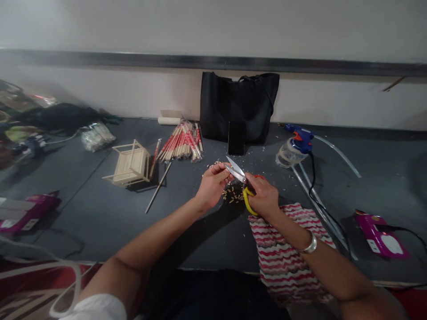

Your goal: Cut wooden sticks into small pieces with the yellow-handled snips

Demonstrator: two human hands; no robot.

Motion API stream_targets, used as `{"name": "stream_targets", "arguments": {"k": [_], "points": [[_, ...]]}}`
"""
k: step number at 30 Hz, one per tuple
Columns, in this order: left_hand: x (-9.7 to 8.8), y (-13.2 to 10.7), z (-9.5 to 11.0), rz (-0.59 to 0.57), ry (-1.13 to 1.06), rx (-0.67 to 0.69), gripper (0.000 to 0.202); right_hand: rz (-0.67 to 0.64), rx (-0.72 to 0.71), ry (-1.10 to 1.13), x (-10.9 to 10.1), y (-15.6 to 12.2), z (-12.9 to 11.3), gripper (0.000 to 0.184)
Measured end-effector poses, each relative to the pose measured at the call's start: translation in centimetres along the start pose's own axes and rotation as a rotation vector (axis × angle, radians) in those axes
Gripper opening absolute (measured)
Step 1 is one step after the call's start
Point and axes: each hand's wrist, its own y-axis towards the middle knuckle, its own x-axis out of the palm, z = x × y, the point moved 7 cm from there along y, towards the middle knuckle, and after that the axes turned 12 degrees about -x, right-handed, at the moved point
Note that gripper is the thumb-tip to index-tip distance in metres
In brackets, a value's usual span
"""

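Yellow-and-red-handled scissors (238, 174) are gripped in my right hand (265, 195), blades parted and pointing up and left. The fingers of my left hand (213, 184) are pinched together right beside the blade tips; whatever they hold is too small to make out. Beneath both hands, many short cut wooden bits (233, 195) lie scattered on the dark table (196, 244). A small frame built of wooden sticks (131, 164) rests left of my hands, with a single stick (158, 186) lying beside it.
Red-wrapped chopsticks (182, 142) lie behind my left hand. A black bag (238, 106) with a phone (236, 138) leaning on it stands at the back. On the right are a blue glue gun (302, 138), clear glue sticks (316, 204), striped cloth (283, 258) and a purple device (382, 235).
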Motion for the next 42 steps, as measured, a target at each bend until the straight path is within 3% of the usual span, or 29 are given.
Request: {"name": "stream_targets", "arguments": {"k": [8, 17, 23, 26, 33, 42], "points": [[0.2, -0.2, 0.0, 0.006, 0.003, 0.008, 0.014, 0.013, -0.017, 0.007, 0.0, -0.1, -0.3, 0.049], [0.3, -0.4, 1.7, 0.046, 0.379, 0.189, 0.010, 0.030, 0.008, 0.055, 0.0, -0.1, 0.1, 0.048], [0.0, -0.2, 2.2, 0.081, 0.506, 0.245, 0.010, -0.014, 0.043, 0.093, 0.3, -0.2, 0.4, 0.050], [-0.2, -0.3, 2.2, 0.111, 0.493, 0.243, 0.010, -0.018, 0.037, 0.069, 0.3, -0.2, 0.3, 0.049], [0.3, -0.7, 0.8, 0.050, 0.317, 0.212, 0.009, -0.006, 0.021, 0.019, 0.0, -0.1, 0.0, 0.047], [0.4, -0.8, 1.0, 0.040, 0.333, 0.202, 0.011, 0.008, 0.010, 0.034, -0.1, -0.2, -0.2, 0.045]]}}
